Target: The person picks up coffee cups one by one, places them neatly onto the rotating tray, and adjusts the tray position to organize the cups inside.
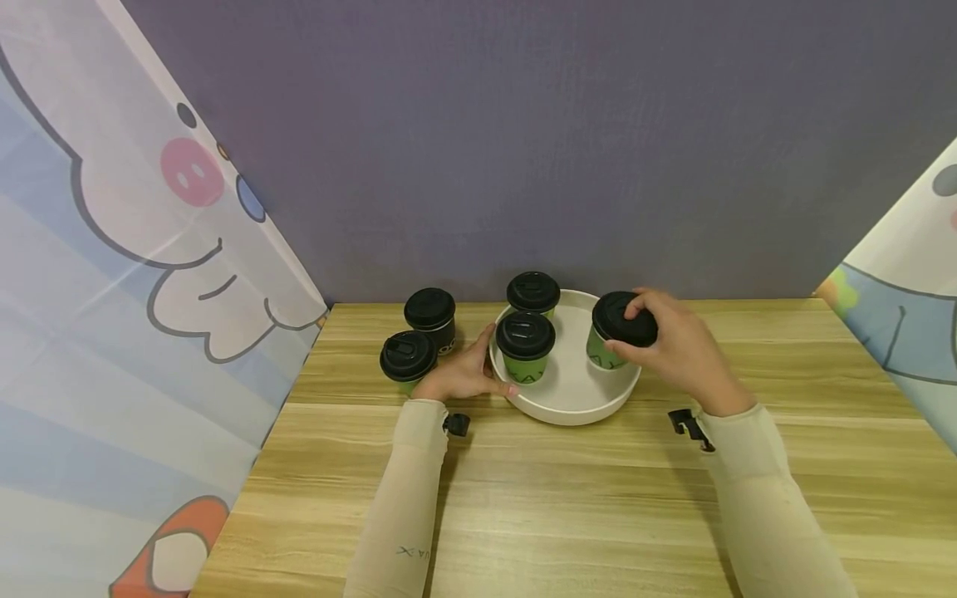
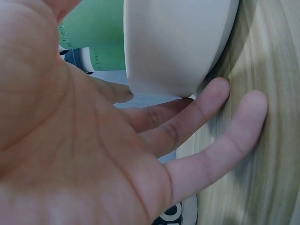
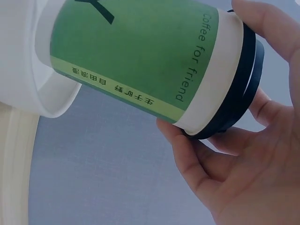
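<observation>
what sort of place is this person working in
Probably a staged tabletop set-up indoors, not a working café: a wood-grain table, a plain grey backdrop behind it, and cartoon-printed sheets at both sides.

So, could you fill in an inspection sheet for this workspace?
Surface: light wood-grain tabletop.
Job's things: round white tray holding two green, black-lidded paper cups; a third such cup, gripped; left of the tray, a black lidded cup and another green lidded cup.
Clutter: nothing seen.
Hands: left hand touches the tray's side; right hand grips the third cup at its lidded end.
Cables: nothing seen.
Surroundings: plain grey-purple backdrop; cartoon-printed sheets at both sides.
</observation>
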Demonstrator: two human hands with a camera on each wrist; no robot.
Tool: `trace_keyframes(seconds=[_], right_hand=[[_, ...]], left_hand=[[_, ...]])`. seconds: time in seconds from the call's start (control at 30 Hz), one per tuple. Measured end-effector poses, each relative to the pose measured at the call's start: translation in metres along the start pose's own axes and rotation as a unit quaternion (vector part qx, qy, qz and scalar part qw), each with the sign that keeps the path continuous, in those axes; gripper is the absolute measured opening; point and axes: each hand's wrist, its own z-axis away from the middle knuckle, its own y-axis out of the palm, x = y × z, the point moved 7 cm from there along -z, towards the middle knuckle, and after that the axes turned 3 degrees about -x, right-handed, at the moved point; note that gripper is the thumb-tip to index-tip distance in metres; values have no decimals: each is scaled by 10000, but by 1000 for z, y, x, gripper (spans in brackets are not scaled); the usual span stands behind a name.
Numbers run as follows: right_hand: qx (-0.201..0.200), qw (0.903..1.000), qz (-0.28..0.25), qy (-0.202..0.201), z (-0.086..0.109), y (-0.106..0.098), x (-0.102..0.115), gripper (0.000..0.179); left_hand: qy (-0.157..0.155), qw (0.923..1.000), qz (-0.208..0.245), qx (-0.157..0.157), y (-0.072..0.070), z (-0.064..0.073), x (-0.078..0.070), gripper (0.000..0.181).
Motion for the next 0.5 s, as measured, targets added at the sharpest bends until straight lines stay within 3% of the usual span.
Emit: trace_keyframes(seconds=[0.5], right_hand=[[382,9989,47,-271,0,19,11,46]], left_hand=[[-108,9998,172,48,0,1,2,130]])
